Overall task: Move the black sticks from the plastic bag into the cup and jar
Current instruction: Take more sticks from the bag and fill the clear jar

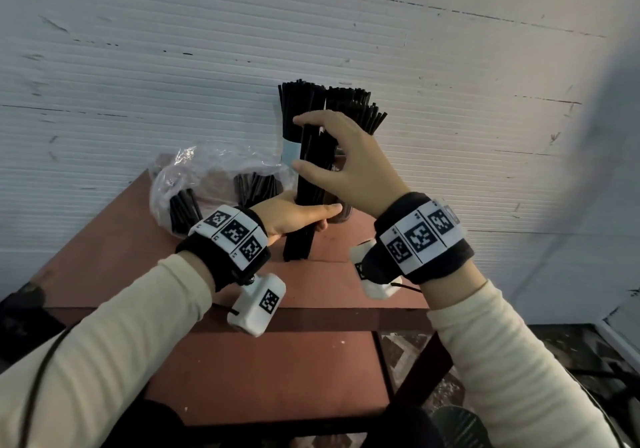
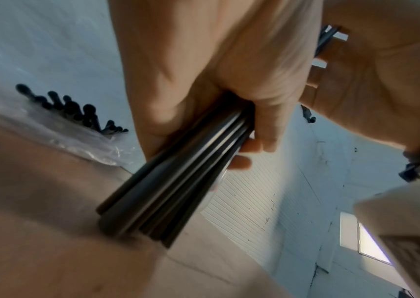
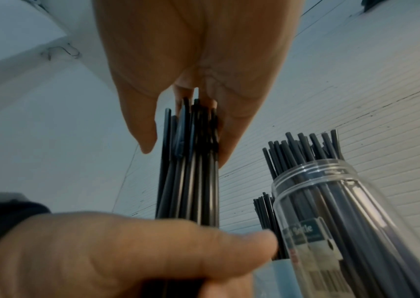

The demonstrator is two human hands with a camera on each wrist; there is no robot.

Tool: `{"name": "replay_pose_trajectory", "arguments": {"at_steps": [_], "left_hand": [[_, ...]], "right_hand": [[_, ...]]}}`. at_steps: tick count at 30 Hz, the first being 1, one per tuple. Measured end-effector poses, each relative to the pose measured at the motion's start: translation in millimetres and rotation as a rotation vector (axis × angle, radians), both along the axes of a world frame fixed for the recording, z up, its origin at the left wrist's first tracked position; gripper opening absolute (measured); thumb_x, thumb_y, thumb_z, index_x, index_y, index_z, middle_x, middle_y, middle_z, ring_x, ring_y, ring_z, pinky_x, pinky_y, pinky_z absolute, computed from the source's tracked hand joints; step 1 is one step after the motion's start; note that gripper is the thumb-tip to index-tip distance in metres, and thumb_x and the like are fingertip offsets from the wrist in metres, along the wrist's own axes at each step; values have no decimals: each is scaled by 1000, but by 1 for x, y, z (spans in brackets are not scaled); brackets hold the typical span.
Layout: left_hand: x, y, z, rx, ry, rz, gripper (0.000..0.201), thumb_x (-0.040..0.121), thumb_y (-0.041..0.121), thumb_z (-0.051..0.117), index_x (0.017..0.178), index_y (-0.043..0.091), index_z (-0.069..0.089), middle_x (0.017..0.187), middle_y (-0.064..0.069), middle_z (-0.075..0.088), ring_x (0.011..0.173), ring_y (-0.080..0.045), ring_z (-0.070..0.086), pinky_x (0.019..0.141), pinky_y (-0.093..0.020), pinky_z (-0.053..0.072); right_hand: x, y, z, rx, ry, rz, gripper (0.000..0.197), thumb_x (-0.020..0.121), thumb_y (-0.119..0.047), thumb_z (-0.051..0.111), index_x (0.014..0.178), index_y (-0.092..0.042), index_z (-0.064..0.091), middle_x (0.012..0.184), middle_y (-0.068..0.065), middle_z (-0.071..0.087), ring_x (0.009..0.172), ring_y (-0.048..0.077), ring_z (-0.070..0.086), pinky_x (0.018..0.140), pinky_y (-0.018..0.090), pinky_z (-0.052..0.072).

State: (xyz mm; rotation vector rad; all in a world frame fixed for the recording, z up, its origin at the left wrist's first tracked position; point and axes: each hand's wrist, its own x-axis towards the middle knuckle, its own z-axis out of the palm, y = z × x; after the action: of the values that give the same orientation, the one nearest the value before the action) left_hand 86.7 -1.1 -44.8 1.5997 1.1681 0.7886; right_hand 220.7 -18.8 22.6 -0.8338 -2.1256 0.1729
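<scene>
- Left hand (image 1: 294, 214) grips a bundle of black sticks (image 1: 310, 184) upright on the counter (image 1: 242, 371).
- Right hand (image 1: 346, 163), fingers straight, presses the bundle's top.

One cup (image 1: 289, 151), one jar (image 3: 331, 201) (clear)

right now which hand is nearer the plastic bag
Left. The left hand grips the stick bundle low down, right beside the plastic bag. The right hand is at the bundle's top, farther from the bag.
</scene>
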Motion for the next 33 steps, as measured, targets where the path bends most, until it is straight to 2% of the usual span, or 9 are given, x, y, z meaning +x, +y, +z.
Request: {"name": "replay_pose_trajectory", "arguments": {"at_steps": [3,6,9,13,16,19,23,28,33], "left_hand": [[2,-2,5,37,-52,-4,34,88,40,65,77,8,59,66,1,57,77,-15,61,105,-41,42],[4,-12,18,94,-5,-80,33,91,36,62,64,18,55,63,4,56,79,-17,63,100,-37,45],[7,-21,28,141,57,-230,28,89,32,66,70,13,59,66,0,59,79,-20,65,90,-37,52],[12,-20,28,177,98,-301,47,76,40,73,90,-4,64,79,-15,65,78,-25,64,86,-40,54],[14,-17,26,170,29,-270,39,79,31,78,103,5,62,89,-5,64,81,-14,62,81,-34,53],[20,-9,31,264,-52,2,73,67,35,87,124,22,42,103,7,58,84,3,64,70,-17,53],[28,23,36,438,-158,230,108,51,35,93,132,34,22,121,6,38,113,-7,46,95,-26,42],[27,73,50,322,-41,178,130,62,23,89,151,25,-5,142,6,24,126,-7,31,102,-27,31],[29,89,40,229,-38,159,107,67,15,87,148,19,18,122,8,50,106,-7,53,85,-23,45]], "right_hand": [[6,-5,5,-5,148,-69,74,75,-34,80,133,-14,39,133,-1,43,121,9,46,98,16,42],[18,-9,12,-68,170,-140,80,64,-49,83,124,-16,41,123,-1,43,107,6,47,83,9,41],[26,-6,14,-299,48,25,60,68,-42,83,110,-8,57,108,8,56,91,3,52,75,13,42],[27,0,-1,-404,-56,192,25,82,-17,74,88,5,64,84,22,65,79,30,65,73,43,53],[32,8,3,-337,28,158,19,85,-9,70,85,8,63,74,17,64,65,17,63,61,31,53],[46,25,30,-276,229,110,12,83,-9,71,78,-2,64,60,-7,58,52,1,52,49,13,40],[70,58,70,-243,518,20,10,78,-17,68,73,-14,60,58,-4,53,49,13,43,43,21,31],[82,94,94,-277,666,-5,15,80,-14,67,70,-11,57,68,8,50,50,15,39,42,21,27],[82,122,101,-291,599,-112,21,77,-20,71,80,-5,57,68,11,49,54,19,40,44,24,30]]}}
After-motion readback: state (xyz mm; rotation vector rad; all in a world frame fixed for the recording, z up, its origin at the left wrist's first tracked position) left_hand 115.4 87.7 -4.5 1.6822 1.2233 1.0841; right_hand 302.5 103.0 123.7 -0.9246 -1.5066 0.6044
